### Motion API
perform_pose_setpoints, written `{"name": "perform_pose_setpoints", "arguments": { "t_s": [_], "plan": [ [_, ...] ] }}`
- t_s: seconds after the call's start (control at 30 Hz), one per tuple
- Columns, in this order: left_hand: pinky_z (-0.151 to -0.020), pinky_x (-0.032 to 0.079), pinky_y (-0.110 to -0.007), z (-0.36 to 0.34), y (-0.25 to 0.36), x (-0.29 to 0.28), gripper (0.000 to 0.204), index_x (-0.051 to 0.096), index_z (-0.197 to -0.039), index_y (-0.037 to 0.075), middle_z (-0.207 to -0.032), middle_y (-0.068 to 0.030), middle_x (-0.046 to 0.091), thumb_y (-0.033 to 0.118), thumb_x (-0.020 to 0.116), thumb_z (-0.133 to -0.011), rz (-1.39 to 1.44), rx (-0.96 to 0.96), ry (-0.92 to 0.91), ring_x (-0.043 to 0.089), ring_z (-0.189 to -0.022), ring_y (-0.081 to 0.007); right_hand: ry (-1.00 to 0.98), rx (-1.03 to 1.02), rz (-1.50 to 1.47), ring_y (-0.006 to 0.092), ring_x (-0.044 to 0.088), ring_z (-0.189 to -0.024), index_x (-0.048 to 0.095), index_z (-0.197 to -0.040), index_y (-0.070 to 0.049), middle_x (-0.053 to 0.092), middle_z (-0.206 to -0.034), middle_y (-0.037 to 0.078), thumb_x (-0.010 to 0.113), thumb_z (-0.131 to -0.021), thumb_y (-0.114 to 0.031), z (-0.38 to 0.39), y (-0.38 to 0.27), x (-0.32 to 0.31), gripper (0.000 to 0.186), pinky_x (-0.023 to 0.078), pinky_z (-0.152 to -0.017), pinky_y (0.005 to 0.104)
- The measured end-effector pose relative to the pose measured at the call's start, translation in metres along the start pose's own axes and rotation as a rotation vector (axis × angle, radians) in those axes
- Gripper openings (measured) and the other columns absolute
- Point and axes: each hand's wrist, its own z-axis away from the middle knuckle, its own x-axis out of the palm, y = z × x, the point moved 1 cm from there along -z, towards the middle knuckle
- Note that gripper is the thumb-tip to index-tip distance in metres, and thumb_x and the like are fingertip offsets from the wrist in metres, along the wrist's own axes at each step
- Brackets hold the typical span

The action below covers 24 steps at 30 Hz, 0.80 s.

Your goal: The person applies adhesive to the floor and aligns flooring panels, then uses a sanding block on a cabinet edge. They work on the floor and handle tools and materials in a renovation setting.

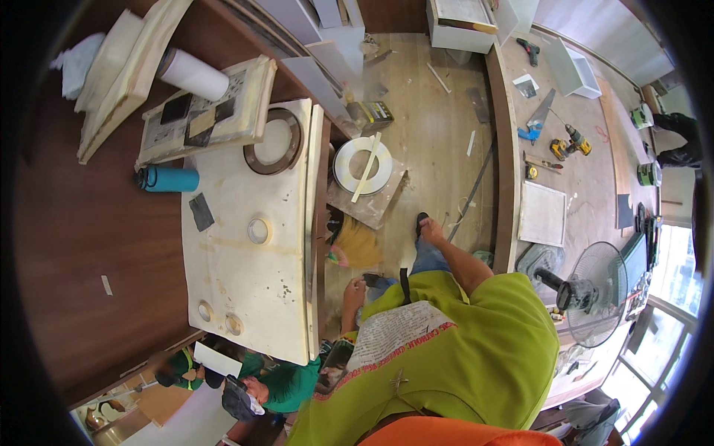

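My left hand [354,291] hangs low beside the edge of a white-topped workbench [245,297]. Its fingers look loosely curled, with nothing visible in them. My right hand [431,231] is closed in front of my body, above a dark shoe [422,217], and I see no object in it. Ahead of both hands, a white ring-shaped disc [341,165] lies on a square board [393,195] on the floor, a pale strip of wood [366,167] across it. Nearest my left hand are the bristles of a broom [357,245].
On the left bench are tape rolls [259,230], a blue bottle [169,179] and a brown-rimmed disc [296,141]. The right table [587,178] carries a drill [571,143], a handsaw [537,117] and a fan [596,294]. A person in green [286,383] is behind the left bench.
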Motion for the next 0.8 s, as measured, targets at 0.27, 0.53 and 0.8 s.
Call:
{"name": "perform_pose_setpoints", "arguments": {
  "t_s": [0.27,0.53,0.8],
  "plan": [
    [-0.08,0.051,-0.036,-0.071,0.13,0.041,0.039,0.063,-0.118,0.002,-0.102,-0.0167,0.069,0.031,0.059,-0.091,-0.12,0.122,-0.198,0.066,-0.09,-0.0261,0.058,-0.09,-0.215,0.0206,0.064,-0.076,0.063,-0.114,-0.004,0.066,-0.087,0.01,0.057,-0.081,-0.01,-0.064,-0.047,-0.148,0.034,0.052,-0.068,0.0329],
    [-0.082,0.05,-0.038,-0.141,0.177,0.055,0.039,0.061,-0.119,0.002,-0.101,-0.0171,0.068,0.029,0.058,-0.091,-0.185,0.193,-0.276,0.066,-0.091,-0.0284,0.162,0.186,-0.143,0.0277,0.061,-0.11,0.062,-0.122,-0.005,0.065,-0.117,0.016,0.054,-0.086,-0.013,-0.031,0.024,-0.214,0.038,0.048,-0.094,0.0369],
    [-0.079,0.049,-0.037,-0.128,0.2,0.052,0.036,0.062,-0.118,0.002,-0.099,-0.015,0.069,0.027,0.057,-0.093,-0.093,0.18,-0.214,0.065,-0.088,-0.0252,0.012,0.469,-0.087,0.0236,0.063,-0.102,0.058,-0.129,-0.003,0.066,-0.117,0.011,0.05,-0.098,-0.022,-0.005,0.064,-0.192,0.037,0.05,-0.085,0.0363]
  ]
}}
